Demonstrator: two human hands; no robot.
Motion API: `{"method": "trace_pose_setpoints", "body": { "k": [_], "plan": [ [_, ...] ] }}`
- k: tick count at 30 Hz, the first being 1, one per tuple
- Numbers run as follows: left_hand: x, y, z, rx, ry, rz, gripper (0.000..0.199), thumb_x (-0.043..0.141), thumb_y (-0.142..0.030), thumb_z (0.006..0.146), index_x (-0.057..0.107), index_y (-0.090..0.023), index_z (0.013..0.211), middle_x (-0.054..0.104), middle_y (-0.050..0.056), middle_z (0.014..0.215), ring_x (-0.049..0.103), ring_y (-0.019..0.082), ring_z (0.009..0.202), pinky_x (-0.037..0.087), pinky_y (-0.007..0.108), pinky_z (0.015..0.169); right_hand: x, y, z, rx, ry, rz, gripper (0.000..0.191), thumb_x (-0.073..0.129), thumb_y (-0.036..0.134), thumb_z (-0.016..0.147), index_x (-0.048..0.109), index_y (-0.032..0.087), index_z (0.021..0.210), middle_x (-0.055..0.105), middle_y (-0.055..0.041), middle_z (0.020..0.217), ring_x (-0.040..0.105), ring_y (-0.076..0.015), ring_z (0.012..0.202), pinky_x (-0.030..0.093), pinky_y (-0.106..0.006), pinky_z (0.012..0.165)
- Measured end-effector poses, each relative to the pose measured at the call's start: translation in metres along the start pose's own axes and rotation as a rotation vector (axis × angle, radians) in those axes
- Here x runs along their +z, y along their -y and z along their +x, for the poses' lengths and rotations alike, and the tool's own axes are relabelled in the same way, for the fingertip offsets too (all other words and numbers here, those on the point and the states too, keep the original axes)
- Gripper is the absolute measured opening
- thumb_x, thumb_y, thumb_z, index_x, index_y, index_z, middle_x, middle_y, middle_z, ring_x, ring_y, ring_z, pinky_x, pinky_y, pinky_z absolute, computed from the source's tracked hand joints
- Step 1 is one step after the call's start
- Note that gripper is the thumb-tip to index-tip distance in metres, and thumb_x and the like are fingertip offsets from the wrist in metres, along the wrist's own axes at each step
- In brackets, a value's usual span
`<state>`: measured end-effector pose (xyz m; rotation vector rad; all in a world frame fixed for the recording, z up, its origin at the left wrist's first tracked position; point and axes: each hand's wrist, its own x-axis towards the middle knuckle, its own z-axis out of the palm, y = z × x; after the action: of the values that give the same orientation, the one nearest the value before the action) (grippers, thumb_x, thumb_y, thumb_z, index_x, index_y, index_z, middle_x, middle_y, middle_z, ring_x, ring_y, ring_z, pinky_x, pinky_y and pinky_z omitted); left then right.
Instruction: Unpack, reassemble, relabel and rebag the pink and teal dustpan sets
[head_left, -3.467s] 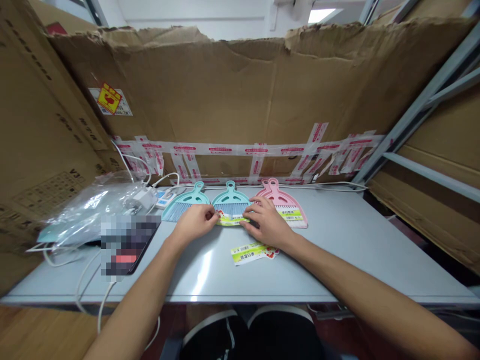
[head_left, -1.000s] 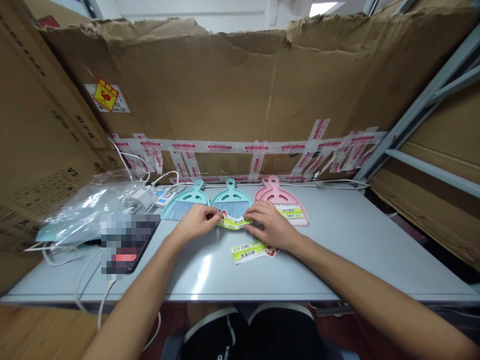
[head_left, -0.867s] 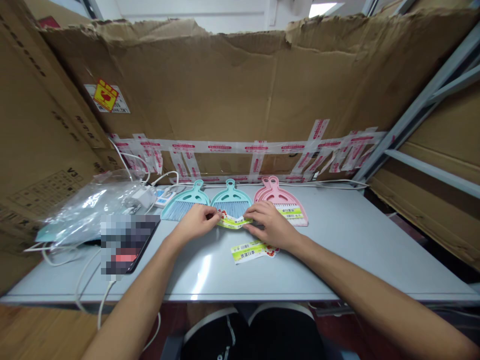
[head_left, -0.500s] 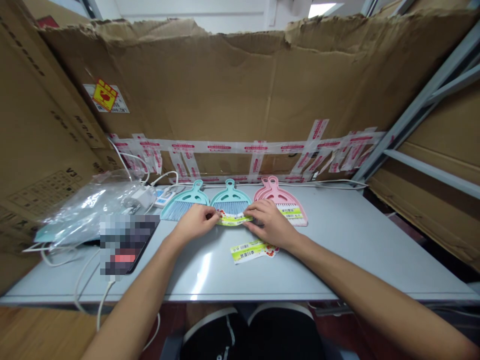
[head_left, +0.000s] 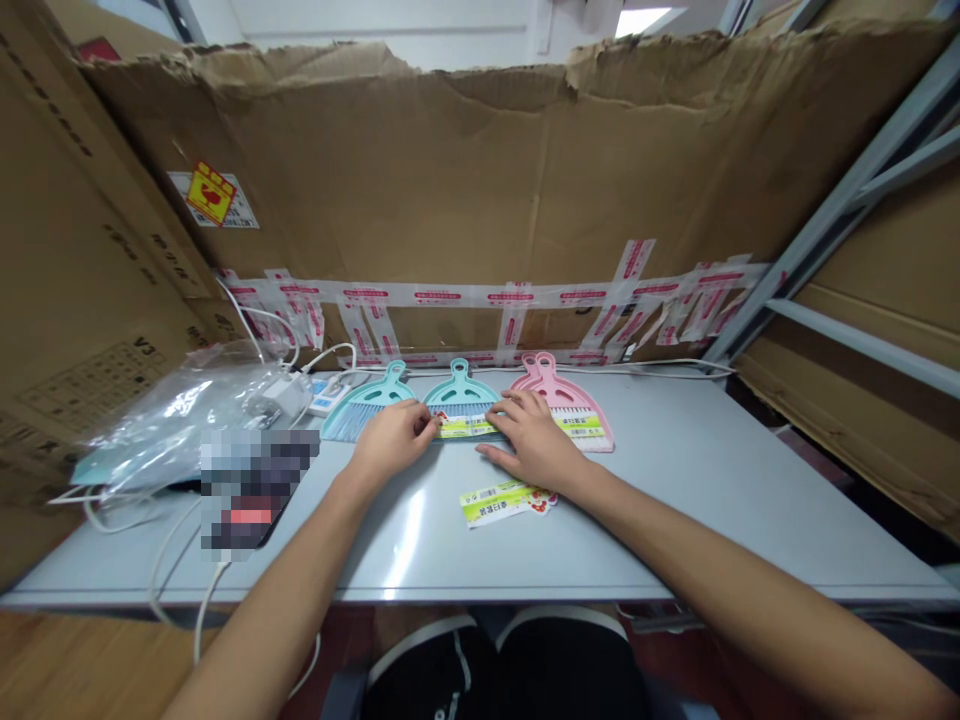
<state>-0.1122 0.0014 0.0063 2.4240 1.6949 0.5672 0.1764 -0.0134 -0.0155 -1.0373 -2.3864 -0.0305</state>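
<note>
A green-and-white paper label (head_left: 465, 427) lies across the brush bristles of the middle teal dustpan-and-brush set (head_left: 459, 382). My left hand (head_left: 391, 440) is closed, thumb and forefinger pinched at the label's left end. Over its right end, my right hand (head_left: 536, 440) has its fingers stretched out and the thumb apart, fingertips pressing on the paper. To the left is another teal dustpan (head_left: 391, 386) with blue bristles. Pink dustpans (head_left: 551, 382) overlap on the right, the front one with a label (head_left: 581, 425) across its bristles. A loose label (head_left: 495, 504) rests nearer me.
Clear plastic bags (head_left: 187, 410), a power strip (head_left: 326, 395) and white cables occupy the table's left side, beside a blurred phone-like device (head_left: 255, 500). A tall taped cardboard sheet (head_left: 450, 180) stands behind. Grey metal shelving (head_left: 847, 220) rises at the right.
The label in the middle has gone from bowed and held at its front to lying flatter across the bristles. My right hand's fingers have straightened and its thumb has moved away from the paper.
</note>
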Motion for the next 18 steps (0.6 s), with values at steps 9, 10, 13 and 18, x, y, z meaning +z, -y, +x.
{"method": "trace_pose_setpoints", "body": {
  "k": [9, 10, 13, 18],
  "plan": [
    [0.005, -0.001, 0.006, -0.069, -0.026, 0.047, 0.035, 0.057, -0.046, 0.105, 0.072, -0.023, 0.084, 0.074, 0.009, 0.093, 0.065, 0.026, 0.081, 0.035, 0.036, 0.068, 0.004, 0.002, 0.002, 0.038, 0.032, -0.058, 0.049, 0.069, 0.057, 0.107, 0.075, 0.021, 0.14, 0.072, -0.0177, 0.143, 0.046, -0.0489, 0.15, 0.029, -0.079, 0.128],
    [0.005, -0.001, 0.006, -0.069, -0.03, 0.049, 0.034, 0.057, -0.047, 0.105, 0.071, -0.023, 0.085, 0.074, 0.009, 0.093, 0.065, 0.026, 0.082, 0.035, 0.036, 0.068, 0.004, 0.002, 0.002, 0.04, 0.036, -0.06, 0.049, 0.069, 0.056, 0.107, 0.075, 0.021, 0.14, 0.072, -0.0177, 0.143, 0.046, -0.0493, 0.15, 0.029, -0.079, 0.128],
    [0.004, -0.001, 0.004, -0.061, -0.064, 0.045, 0.032, 0.058, -0.047, 0.106, 0.069, -0.023, 0.089, 0.073, 0.009, 0.096, 0.065, 0.026, 0.086, 0.036, 0.037, 0.07, -0.001, 0.004, 0.001, 0.024, 0.027, -0.04, 0.048, 0.071, 0.053, 0.107, 0.075, 0.021, 0.142, 0.071, -0.0182, 0.144, 0.045, -0.0494, 0.151, 0.032, -0.079, 0.127],
    [0.001, 0.006, 0.002, -0.094, -0.154, 0.011, 0.031, 0.059, -0.05, 0.106, 0.069, -0.022, 0.118, 0.074, 0.007, 0.1, 0.065, 0.026, 0.086, 0.04, 0.036, 0.072, -0.015, 0.012, -0.005, -0.089, -0.063, 0.058, 0.04, 0.074, 0.044, 0.106, 0.075, 0.025, 0.141, 0.07, -0.0169, 0.143, 0.046, -0.0453, 0.152, 0.044, -0.073, 0.122]
  ]
}}
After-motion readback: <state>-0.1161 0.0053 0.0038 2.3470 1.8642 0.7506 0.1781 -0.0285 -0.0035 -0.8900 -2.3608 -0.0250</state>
